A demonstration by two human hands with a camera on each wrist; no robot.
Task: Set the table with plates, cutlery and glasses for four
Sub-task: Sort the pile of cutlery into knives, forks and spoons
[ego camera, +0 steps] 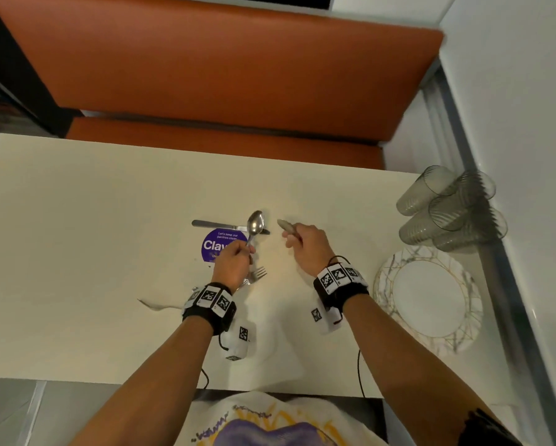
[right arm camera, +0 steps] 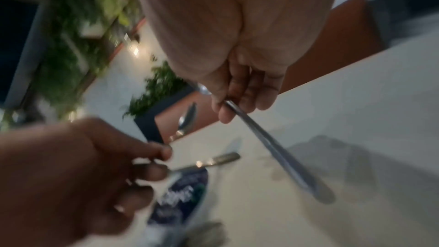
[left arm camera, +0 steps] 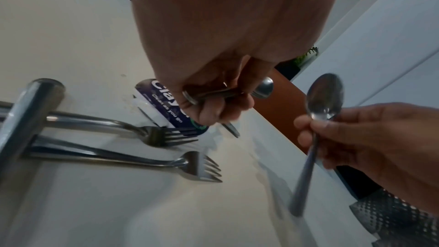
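Observation:
My left hand (ego camera: 242, 252) grips the handle of a steel spoon (ego camera: 256, 222), bowl pointing away, above the purple sticker (ego camera: 214, 244). In the left wrist view its fingers (left arm camera: 213, 108) curl round the handle. My right hand (ego camera: 292, 238) pinches a second spoon (left arm camera: 324, 97) by its handle, held in the air just right of the first; its bowl (ego camera: 284, 225) is blurred. A knife (ego camera: 218, 225) lies flat behind the sticker. Two forks (left arm camera: 166, 135) (left arm camera: 197, 166) lie side by side under my left hand, with another steel handle (left arm camera: 23, 119) across them.
A stack of marbled, gold-lined plates (ego camera: 428, 297) sits at the right edge of the white table (ego camera: 77, 236). Behind it stand several grey tumblers (ego camera: 447, 207) against the wall. An orange bench (ego camera: 222, 75) runs along the far side.

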